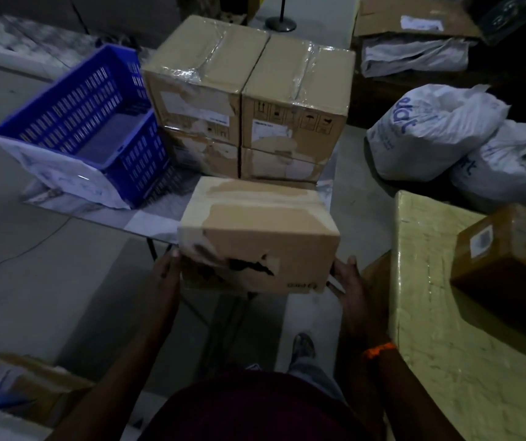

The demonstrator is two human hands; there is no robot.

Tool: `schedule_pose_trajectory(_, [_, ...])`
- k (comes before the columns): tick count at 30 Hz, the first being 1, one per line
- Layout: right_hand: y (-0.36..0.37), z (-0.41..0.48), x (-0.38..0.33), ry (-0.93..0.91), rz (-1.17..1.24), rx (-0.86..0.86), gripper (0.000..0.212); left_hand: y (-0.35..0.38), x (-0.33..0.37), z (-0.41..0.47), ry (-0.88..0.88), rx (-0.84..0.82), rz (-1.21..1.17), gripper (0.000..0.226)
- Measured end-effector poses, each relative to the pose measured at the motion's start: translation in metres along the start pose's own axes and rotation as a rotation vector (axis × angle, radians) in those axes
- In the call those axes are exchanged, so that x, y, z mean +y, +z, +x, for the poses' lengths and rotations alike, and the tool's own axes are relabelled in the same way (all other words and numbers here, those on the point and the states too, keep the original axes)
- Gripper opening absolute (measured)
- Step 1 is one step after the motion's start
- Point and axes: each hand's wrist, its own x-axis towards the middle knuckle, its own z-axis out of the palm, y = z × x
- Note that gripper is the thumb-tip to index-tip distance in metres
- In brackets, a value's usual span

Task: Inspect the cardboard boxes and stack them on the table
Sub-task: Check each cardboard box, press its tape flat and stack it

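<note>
Clasping torn box (256, 237) in left hand (167, 276) and right hand (352, 281), fingers curled round its ends, near stacked boxes (249, 100).

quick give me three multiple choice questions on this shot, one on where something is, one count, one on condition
1. The blue basket sits: A) left of the stacked boxes B) on the floor C) atop the stack
2. Boxes in the stack: A) two B) four C) six
3. The held box has a near face that is: A) intact B) torn C) wrapped in cloth
Answers: A, the basket stands on the table beside the stack's left side; B, two boxes rest upon two; B, a ragged dark hole shows in the near face.
</note>
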Motion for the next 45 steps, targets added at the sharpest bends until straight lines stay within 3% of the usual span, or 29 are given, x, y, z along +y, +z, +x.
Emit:
schedule_pose_trajectory(2, [0.005, -0.004, -0.025, -0.035, -0.009, 0.002, 0.060, -0.006, 0.010, 0.006, 0.094, -0.017, 0.033, 0.024])
schedule_pose_trajectory(5, [0.014, -0.006, -0.047, -0.193, 0.003, -0.001, 0.051, -0.020, 0.012, 0.012, 0.135, -0.045, 0.061, 0.038])
schedule_pose_trajectory(9, [0.018, -0.005, -0.048, -0.316, -0.031, 0.050, 0.056, -0.027, 0.020, 0.010, 0.144, -0.062, 0.044, 0.044])
schedule_pose_trajectory(13, [0.020, 0.000, -0.035, -0.284, -0.088, 0.034, 0.058, -0.027, 0.013, 0.012, 0.058, -0.128, 0.062, 0.050])
schedule_pose_trajectory(20, [0.028, 0.001, -0.037, -0.307, -0.082, 0.099, 0.053, -0.021, 0.010, 0.019, 0.059, -0.108, 0.058, 0.050])
schedule_pose_trajectory(23, [0.028, 0.004, -0.033, -0.227, -0.010, 0.100, 0.051, -0.015, 0.011, 0.021, 0.114, -0.079, 0.156, 0.047])
schedule_pose_trajectory(27, [0.029, 0.001, -0.029, -0.159, 0.042, 0.071, 0.067, 0.009, 0.025, 0.018, 0.463, 0.040, 0.556, 0.043])
schedule_pose_trajectory(29, [0.029, 0.002, -0.029, -0.141, 0.041, 0.084, 0.069, 0.032, 0.035, 0.015, 0.637, -0.086, 0.670, 0.044])
schedule_pose_trajectory(31, [0.031, 0.003, -0.030, -0.129, 0.056, 0.103, 0.085, 0.064, 0.042, 0.010, 0.809, -0.256, 0.666, 0.036])
schedule_pose_trajectory(33, [0.033, 0.006, -0.031, -0.131, 0.085, 0.127, 0.091, 0.098, 0.047, 0.003, 0.894, -0.387, 0.688, 0.035])
schedule_pose_trajectory(37, [0.025, 0.015, -0.028, -0.090, 0.135, 0.117, 0.088, 0.151, 0.046, -0.001, 0.918, -0.392, 0.872, 0.058])
schedule_pose_trajectory(41, [0.006, 0.029, -0.002, 0.109, 0.177, 0.150, 0.091, 0.161, 0.041, 0.007, 0.815, -0.364, 0.996, 0.077])
schedule_pose_trajectory(45, [0.003, 0.038, 0.028, 0.417, 0.152, 0.168, 0.054, 0.157, 0.035, 0.010, 0.881, -0.368, 1.011, 0.076])
